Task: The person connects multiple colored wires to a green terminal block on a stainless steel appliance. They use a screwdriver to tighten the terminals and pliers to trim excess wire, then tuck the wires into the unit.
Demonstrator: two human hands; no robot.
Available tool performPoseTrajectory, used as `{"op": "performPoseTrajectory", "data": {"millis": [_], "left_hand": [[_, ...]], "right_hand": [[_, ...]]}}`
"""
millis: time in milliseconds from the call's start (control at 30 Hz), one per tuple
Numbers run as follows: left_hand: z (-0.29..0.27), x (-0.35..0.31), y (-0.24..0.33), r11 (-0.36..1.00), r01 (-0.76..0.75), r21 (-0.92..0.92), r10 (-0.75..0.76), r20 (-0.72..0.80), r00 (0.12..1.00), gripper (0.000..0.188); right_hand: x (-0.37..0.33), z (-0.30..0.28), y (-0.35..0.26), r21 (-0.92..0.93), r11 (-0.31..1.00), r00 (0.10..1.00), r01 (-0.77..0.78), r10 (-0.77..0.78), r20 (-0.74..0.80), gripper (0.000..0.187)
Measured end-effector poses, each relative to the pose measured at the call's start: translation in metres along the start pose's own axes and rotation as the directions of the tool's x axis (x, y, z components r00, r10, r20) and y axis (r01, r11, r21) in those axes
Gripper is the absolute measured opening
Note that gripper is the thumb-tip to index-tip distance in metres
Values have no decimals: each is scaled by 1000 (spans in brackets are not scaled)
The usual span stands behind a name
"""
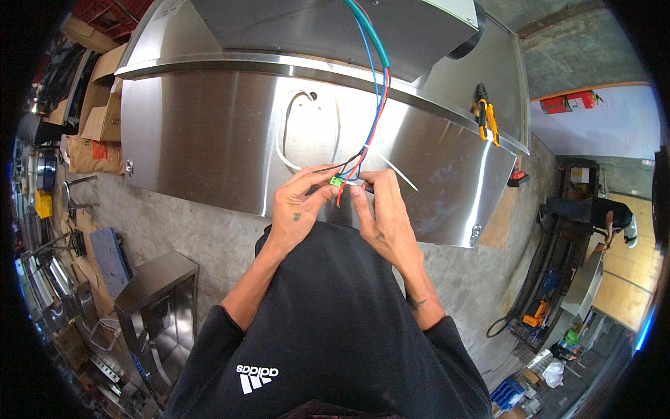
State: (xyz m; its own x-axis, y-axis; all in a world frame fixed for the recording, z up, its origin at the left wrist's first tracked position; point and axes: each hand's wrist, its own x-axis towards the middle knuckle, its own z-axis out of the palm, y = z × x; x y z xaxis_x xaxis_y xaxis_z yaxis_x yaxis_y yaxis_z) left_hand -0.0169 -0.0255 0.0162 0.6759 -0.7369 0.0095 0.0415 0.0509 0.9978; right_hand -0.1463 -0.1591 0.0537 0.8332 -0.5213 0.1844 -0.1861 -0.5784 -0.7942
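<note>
My left hand pinches a small green terminal block between thumb and fingertips. Close beside it, my right hand has its thumb and fingers pressed together; what sits between them is mostly hidden. A teal-sheathed cable hangs from above and splits into blue, red and black wires that run down to the block. The loose red wire end hangs below it. Around the bundle is a white cable tie with its long tail sticking out to the right.
Behind my hands stands a shiny steel panel, with a white cable looping from a hole. Yellow-and-black pliers rest at its upper right edge. Cardboard boxes stand at left, a steel frame lower left. Another person bends over far right.
</note>
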Motion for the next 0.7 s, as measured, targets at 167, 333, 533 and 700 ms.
{"op": "performPoseTrajectory", "data": {"millis": [167, 333, 533, 700], "left_hand": [[-1, 0, 1, 999, -11, 37, 11, -6, 1000, 34], [-1, 0, 3, 997, 0, 71, 0, 2, 1000, 35], [-1, 0, -5, 999, -20, 42, 20, -13, 1000, 34], [0, -2, 0, 1000, 26, -8, -26, -4, 1000, 34]], "right_hand": [[-4, -1, 7, -109, 994, 993, -11, 23, 113, 13], [-2, -1, 3, 28, 999, 999, -21, 20, 33, 15], [-1, -3, 6, -38, 999, 996, 29, -26, 80, 9], [0, -1, 12, -32, 996, 996, 83, -82, 30, 11]]}}
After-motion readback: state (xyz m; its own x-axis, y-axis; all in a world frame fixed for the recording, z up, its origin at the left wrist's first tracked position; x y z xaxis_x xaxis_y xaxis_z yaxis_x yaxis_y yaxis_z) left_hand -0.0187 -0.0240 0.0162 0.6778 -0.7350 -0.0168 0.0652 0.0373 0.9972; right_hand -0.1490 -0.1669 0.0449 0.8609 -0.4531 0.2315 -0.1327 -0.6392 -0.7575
